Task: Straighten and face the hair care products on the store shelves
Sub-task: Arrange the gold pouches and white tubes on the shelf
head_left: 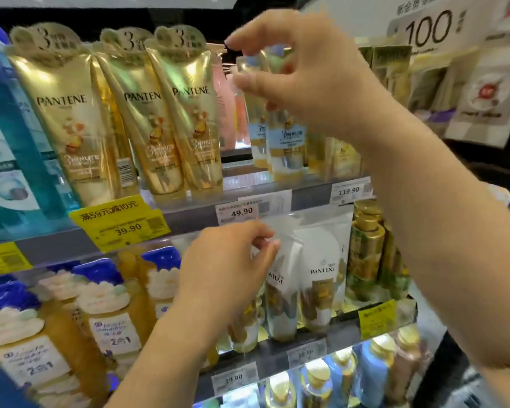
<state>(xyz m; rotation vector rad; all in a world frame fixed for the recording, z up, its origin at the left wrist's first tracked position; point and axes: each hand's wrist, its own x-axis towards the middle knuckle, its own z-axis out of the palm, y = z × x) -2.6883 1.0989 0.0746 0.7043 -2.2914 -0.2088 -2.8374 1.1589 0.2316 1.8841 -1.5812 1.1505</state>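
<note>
Up top, the right hand (295, 75) is raised at the upper shelf (309, 191), fingers curled and pinching the top of a tube with a pale blue label (283, 142). That tube stands upright near the shelf's front edge, with a second one of the same kind just beside it on the left. Motion blur hides exactly where the fingertips meet.

Lower down, the left hand (233, 269) pinches the top edge of a clear-topped white pouch (280, 293) between thumb and forefinger. The pouch stands on the middle shelf (306, 343), tilted slightly, touching a second white pouch (321, 278) on its right that faces front with its brand name readable.

Upper shelf, left part: three gold tubes (147, 119) stand cap-down in a row, labels front, each topped with a round card printed with a "3". Further left sit tall teal packs (9, 136).

Middle shelf, left: amber bottles with blue caps (106, 307), white labels, packed close together. Right of the pouches: gold pump bottles (365, 248).

Bottom shelf: blue and pink bottles with gold caps (374, 366), lit from above.

Shelf edges carry price tags: a yellow tag (121, 222) reading 39.90, a white tag (239, 213) reading 49.90, another (349, 189) reading 119.90. A white sign with "100" (427, 28) hangs top right.
</note>
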